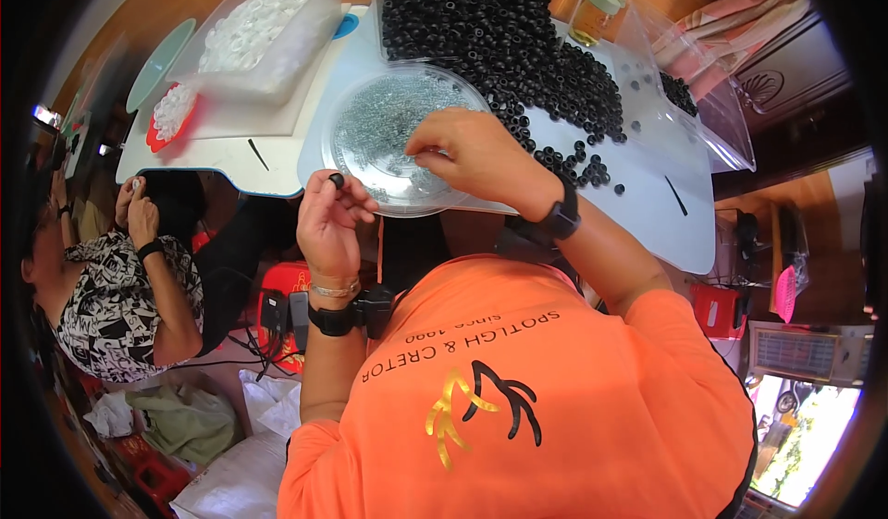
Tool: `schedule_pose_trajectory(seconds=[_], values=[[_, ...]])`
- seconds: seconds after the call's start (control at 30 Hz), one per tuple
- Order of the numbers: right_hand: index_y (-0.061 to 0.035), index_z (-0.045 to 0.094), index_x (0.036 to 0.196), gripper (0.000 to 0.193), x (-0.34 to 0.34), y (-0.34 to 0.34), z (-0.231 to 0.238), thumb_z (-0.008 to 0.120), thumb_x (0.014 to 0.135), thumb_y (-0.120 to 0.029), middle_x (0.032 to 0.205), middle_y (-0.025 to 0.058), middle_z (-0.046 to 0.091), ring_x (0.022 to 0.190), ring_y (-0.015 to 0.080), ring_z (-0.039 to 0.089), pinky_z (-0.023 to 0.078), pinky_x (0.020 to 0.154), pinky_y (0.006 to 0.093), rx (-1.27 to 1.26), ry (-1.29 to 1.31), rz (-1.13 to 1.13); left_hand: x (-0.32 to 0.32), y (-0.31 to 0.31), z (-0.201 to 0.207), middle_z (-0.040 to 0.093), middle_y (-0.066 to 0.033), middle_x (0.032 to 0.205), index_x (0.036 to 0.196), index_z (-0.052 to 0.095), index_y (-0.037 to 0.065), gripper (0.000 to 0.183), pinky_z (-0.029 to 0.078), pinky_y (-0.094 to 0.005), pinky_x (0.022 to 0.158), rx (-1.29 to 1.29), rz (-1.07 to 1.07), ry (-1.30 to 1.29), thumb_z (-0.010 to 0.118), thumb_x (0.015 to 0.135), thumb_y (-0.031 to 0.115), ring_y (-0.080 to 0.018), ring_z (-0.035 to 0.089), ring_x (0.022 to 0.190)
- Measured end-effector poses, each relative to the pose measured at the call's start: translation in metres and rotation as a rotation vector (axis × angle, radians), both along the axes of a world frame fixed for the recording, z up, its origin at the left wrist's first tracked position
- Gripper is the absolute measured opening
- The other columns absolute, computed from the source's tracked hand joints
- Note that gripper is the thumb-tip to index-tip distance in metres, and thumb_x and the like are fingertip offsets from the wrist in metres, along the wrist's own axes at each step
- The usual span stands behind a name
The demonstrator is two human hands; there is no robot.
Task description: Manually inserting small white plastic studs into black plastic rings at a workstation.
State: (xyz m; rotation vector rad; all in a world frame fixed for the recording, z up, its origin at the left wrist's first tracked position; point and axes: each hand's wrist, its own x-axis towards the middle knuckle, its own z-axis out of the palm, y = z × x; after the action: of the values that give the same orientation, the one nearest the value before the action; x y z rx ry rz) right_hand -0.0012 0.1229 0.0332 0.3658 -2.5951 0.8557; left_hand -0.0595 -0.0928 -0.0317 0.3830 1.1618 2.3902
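My left hand point(331, 232) is raised at the table's near edge, beside a round clear dish. Between its thumb and fingertips it pinches a small round black piece point(336, 180); the other fingers curl loosely. Over the round clear dish point(407, 197) hangs my right hand point(472, 154), palm down, its thumb and fingertips drawn together. Whatever may be between them is too small to make out. Many tiny clear, greyish pieces point(370, 126) lie in the dish.
A large heap of black ring-shaped pieces point(462, 10) fills a clear bin and spills rightward across the table point(661, 228). At the left stand a clear bin point(277, 84) of white pieces and a red dish point(153, 137). Another person point(129, 288) sits at the left, handling a small white piece.
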Motion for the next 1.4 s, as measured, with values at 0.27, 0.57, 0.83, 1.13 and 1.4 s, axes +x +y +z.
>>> schedule_pose_trajectory(seconds=[0.27,0.57,0.83,1.13,1.4], values=[[-0.0069,0.066,0.077,0.006,-0.037,-0.036,-0.028,0.062,0.074,-0.007,0.074,0.0093,0.06,0.077,0.028,0.061,0.05,0.068,0.0394,0.44,0.008,0.016,0.0,-0.013,-0.006,0.059,-0.0106,0.082,0.097,0.05,0.004,0.019,0.047,-0.0271,0.06,-0.05,0.064,-0.061,0.042,0.097,0.021,-0.0213,0.061,0.07],[-0.005,0.067,0.074,0.008,-0.027,-0.028,-0.028,0.06,0.071,-0.006,0.076,0.0133,0.063,0.077,0.0303,0.063,0.051,0.071,0.0389,0.479,-0.004,0.006,0.0,-0.013,-0.004,0.059,-0.0102,0.082,0.097,0.05,0.004,0.018,0.046,-0.0266,0.06,-0.084,0.061,-0.063,0.044,0.096,0.021,-0.0205,0.061,0.07],[-0.0008,0.065,0.094,0.015,-0.017,-0.008,-0.02,0.064,0.085,-0.013,0.091,0.0064,0.067,0.08,0.0156,0.063,0.049,0.074,0.0293,-0.429,-0.376,-0.108,0.003,0.003,0.015,0.062,-0.0114,0.09,0.1,0.051,0.004,0.019,0.047,-0.0247,0.061,-0.17,-0.016,-0.002,0.044,0.097,0.021,-0.0174,0.062,0.073],[-0.0019,0.065,0.101,0.017,-0.001,0.004,-0.017,0.066,0.088,-0.012,0.09,0.004,0.067,0.083,0.0098,0.06,0.048,0.076,0.024,-1.133,-0.413,0.029,0.01,0.05,0.026,0.06,-0.0122,0.103,0.103,0.051,0.002,0.02,0.051,-0.0268,0.066,0.007,-0.295,-0.029,0.043,0.097,0.02,-0.0214,0.064,0.084],[0.0012,0.065,0.095,0.014,0.013,0.008,-0.02,0.064,0.088,-0.012,0.089,0.0062,0.067,0.084,0.0118,0.061,0.049,0.077,0.0265,-1.095,-0.384,0.045,0.014,0.059,0.023,0.059,-0.0119,0.093,0.1,0.05,0.001,0.02,0.048,-0.0289,0.068,0.009,-0.289,0.046,0.045,0.096,0.02,-0.0216,0.061,0.081]])
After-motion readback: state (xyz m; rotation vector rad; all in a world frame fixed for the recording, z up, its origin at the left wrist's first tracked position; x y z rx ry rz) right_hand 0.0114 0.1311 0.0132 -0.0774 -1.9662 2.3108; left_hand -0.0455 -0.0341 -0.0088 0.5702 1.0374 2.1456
